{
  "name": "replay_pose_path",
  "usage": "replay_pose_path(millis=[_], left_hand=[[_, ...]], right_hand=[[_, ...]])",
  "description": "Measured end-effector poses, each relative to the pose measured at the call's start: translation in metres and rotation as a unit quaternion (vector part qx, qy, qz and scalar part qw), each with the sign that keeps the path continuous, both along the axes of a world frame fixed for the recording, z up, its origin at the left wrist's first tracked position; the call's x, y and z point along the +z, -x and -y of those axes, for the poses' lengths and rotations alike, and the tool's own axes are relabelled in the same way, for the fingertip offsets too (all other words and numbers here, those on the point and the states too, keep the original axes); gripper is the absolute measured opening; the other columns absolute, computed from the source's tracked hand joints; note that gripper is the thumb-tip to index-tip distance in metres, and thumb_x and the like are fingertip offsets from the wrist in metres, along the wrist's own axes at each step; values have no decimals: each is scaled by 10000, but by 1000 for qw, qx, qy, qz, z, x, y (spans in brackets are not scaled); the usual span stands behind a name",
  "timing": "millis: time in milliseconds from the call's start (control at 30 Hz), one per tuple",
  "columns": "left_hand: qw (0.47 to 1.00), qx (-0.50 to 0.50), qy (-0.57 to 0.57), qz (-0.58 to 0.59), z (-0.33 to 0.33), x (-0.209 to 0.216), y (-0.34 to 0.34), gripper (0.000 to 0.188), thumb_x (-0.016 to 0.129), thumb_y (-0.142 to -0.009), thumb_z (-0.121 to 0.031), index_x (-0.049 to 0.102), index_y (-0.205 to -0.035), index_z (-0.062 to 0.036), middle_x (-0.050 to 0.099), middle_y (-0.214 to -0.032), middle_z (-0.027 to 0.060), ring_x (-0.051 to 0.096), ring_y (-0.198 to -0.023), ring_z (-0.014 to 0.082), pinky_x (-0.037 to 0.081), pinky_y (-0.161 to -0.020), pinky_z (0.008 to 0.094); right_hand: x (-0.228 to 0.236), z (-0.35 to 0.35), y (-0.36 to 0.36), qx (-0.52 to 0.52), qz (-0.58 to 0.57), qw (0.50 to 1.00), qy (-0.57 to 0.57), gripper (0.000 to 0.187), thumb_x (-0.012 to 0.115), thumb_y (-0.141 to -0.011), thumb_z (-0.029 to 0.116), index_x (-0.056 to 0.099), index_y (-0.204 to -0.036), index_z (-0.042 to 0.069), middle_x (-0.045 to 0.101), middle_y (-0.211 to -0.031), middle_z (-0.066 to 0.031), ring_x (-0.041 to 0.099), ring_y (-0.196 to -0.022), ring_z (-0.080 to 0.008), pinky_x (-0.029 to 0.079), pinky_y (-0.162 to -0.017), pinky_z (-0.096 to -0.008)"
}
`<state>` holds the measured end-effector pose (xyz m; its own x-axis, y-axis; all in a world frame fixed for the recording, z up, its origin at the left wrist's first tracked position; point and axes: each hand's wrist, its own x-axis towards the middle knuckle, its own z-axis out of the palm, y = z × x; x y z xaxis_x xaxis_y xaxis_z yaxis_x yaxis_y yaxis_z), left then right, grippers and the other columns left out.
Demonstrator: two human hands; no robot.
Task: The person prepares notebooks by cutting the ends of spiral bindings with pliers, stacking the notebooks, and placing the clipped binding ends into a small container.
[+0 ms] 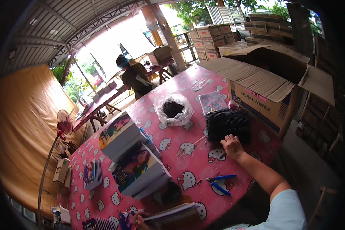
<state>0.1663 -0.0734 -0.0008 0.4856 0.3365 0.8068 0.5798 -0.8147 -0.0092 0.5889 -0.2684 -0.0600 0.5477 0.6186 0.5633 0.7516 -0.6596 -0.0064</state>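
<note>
At the lower edge, my left hand (141, 222) grips a notebook (176, 212) by its left end; its page edges face up, and part of the hand is cut off. My right hand (232, 146) is reaching to the near edge of a stack of black spiral binding coils (227, 123). Its fingers are curled at the coils, and whatever is between them is hidden. Blue-handled cutting pliers (222, 184) lie spread on the pink table cover (188, 168), nearer than this hand. Tall stacks of colourful-covered notebooks (142, 168) stand left of centre.
A clear plastic bag with black contents (173, 109) and a clear tray (212, 102) lie farther back. An open cardboard box (257, 94) stands at the right. Smaller notebook piles (92, 174) sit at left. Beyond the table are a person (136, 78), a fan (64, 122) and stacked cartons (211, 40).
</note>
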Motion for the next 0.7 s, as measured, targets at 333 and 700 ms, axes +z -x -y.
replay_pose_path(millis=[333,700], left_hand=[[643,-272,531,481,-35,-26,9,531,270,-1009,-370,456,-1289,41,549,-1204,135,530,-1106,229,370,-1013,336],[911,-347,190,-115,58,68,-51,313,687,-791,-149,649,-1098,-105,629,-1070,44,583,-992,224,339,-959,430]], right_hand=[[64,7,9,101,-167,965,-172,192,541,-777,-14,559,-963,32,519,-892,-133,559,-801,-264,485,-742,-340],[157,28,171,469,-461,753,-37,242,520,-911,11,552,-1148,45,580,-950,-104,593,-856,-235,469,-720,-333]])
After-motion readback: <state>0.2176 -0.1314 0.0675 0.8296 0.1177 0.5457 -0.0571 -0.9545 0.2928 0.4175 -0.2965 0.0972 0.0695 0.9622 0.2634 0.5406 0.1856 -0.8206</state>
